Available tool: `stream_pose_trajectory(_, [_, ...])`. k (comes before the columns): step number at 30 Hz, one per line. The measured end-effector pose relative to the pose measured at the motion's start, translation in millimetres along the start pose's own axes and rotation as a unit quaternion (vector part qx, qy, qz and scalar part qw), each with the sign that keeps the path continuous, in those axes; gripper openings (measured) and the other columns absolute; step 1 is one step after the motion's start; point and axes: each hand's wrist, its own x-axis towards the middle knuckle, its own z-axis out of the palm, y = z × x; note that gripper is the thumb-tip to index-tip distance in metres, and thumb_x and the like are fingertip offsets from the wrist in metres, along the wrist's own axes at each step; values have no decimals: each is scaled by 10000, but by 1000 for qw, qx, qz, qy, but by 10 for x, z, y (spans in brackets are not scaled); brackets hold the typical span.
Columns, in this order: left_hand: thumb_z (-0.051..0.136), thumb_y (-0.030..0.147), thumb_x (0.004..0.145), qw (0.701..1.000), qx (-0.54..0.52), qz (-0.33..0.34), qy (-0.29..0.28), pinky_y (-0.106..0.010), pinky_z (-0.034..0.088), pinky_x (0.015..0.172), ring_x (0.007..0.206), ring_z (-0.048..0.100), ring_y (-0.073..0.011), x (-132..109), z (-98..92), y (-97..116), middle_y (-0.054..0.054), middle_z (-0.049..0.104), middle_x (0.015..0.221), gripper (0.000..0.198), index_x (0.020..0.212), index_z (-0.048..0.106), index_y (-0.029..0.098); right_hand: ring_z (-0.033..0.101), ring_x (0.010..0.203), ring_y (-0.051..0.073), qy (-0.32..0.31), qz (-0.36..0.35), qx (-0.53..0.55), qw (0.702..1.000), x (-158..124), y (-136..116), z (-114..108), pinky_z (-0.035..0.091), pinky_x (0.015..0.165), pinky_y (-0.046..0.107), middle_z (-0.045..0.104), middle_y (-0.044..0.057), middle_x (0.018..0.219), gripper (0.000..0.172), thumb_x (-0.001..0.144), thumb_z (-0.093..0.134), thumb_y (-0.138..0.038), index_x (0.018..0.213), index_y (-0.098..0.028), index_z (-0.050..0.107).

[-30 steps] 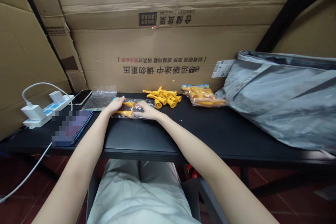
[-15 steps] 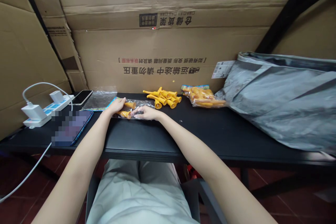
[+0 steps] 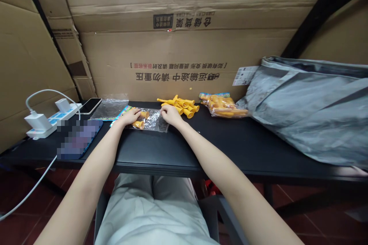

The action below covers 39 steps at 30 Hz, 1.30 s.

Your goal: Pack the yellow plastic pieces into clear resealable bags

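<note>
A clear plastic bag [image 3: 151, 119] with a blue printed header lies flat on the black table, two yellow plastic horns [image 3: 139, 124] showing inside it. Over its left part rests my left hand [image 3: 130, 116], fingers closed down on the bag and the horns. My right hand [image 3: 170, 115] pinches the bag's right end near its upper corner. Just behind that hand is a loose pile of several yellow horns [image 3: 188, 108], partly hidden by it. Another clear bag [image 3: 110, 108], lying flat, is beyond my left hand.
A filled bag of yellow horns [image 3: 222, 106] lies to the right, beside a large grey bag [image 3: 310, 111]. On the left are a power strip [image 3: 51, 122] with chargers and a cable, a phone [image 3: 89, 106] and a blue-edged phone [image 3: 79, 139]. Cardboard [image 3: 178, 49] walls the back.
My right hand has moved right and slightly up, from the horns' mouths in the bag to the bag's right end. My left hand has shifted slightly right on the bag.
</note>
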Motion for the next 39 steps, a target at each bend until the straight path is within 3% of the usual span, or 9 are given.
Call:
stream_pose_trajectory(2, [456, 347, 809, 1000, -10, -1, 3, -326, 254, 1100, 1271, 448, -245, -1, 2, 4, -69, 569, 1309, 374, 1094, 648, 200, 592, 905, 204, 50, 10, -58, 997, -2, 63, -72, 454, 845, 332, 668, 75, 910, 268, 773, 421, -72, 805, -166, 670])
stream_pose_trajectory(4, [463, 348, 806, 1000, -12, -2, 5, -321, 257, 1100, 1263, 454, -242, -3, -1, 9, -58, 579, 1298, 360, 1080, 653, 212, 559, 1007, 241, 61, 35, -115, 991, -14, 124, -113, 432, 893, 382, 638, 112, 1026, 282, 783, 430, -83, 925, -158, 663])
stream_pose_trajectory(10, [460, 352, 809, 1000, 9, 1, 2, -321, 258, 1103, 1266, 450, -240, -21, -14, 28, -43, 572, 1308, 361, 1090, 648, 223, 530, 1088, 301, -50, 75, -194, 977, -43, 254, -50, 408, 922, 420, 601, 146, 1091, 193, 790, 556, -165, 944, -176, 671])
stream_pose_trajectory(15, [470, 350, 804, 1000, 2, -2, 6, -329, 259, 1102, 1264, 456, -255, -32, -19, 40, -60, 573, 1306, 356, 1072, 656, 207, 557, 1070, 286, -42, 103, -160, 981, -25, 302, -24, 434, 911, 397, 580, 150, 1131, 320, 771, 543, -96, 1075, -158, 624])
stream_pose_trajectory(18, [483, 379, 800, 1000, -2, -2, 7, -325, 251, 1107, 1273, 447, -255, -31, -23, 31, -63, 578, 1299, 365, 1070, 657, 206, 569, 1048, 294, -1, 129, -136, 982, -5, 333, -51, 443, 908, 410, 554, 175, 1156, 345, 767, 507, -87, 1098, -114, 599])
stream_pose_trajectory(23, [501, 441, 791, 1000, -19, 1, 10, -329, 242, 1115, 1297, 418, -252, -26, -24, 12, -44, 588, 1289, 392, 1086, 651, 230, 559, 1038, 259, 129, 139, -39, 981, 60, 440, -85, 434, 929, 386, 589, 158, 1088, 277, 748, 510, -124, 1016, -108, 578])
stream_pose_trajectory(30, [408, 349, 857, 999, 52, 1, -14, -324, 257, 1107, 1297, 424, -245, -39, -25, 56, -89, 524, 1357, 422, 1178, 611, 166, 578, 952, 220, 278, 166, 162, 932, 149, 551, -67, 451, 890, 371, 618, 130, 1045, 355, 744, 583, -311, 1050, -144, 511])
stream_pose_trajectory(35, [339, 333, 891, 992, 125, 16, -24, -307, 298, 1090, 1278, 448, -204, -51, -36, 81, -57, 526, 1360, 445, 1236, 569, 171, 585, 968, 213, 344, 73, 206, 913, 173, 443, -112, 468, 872, 369, 597, 122, 1132, 458, 789, 561, -458, 1137, -166, 509])
stream_pose_trajectory(39, [310, 329, 901, 988, 151, 11, -27, -290, 299, 1089, 1292, 432, -198, -64, -41, 101, -62, 503, 1383, 469, 1263, 551, 152, 600, 982, 201, 316, -4, 186, 930, 120, 267, -173, 483, 860, 361, 568, 105, 1209, 468, 854, 493, -455, 1253, -215, 448])
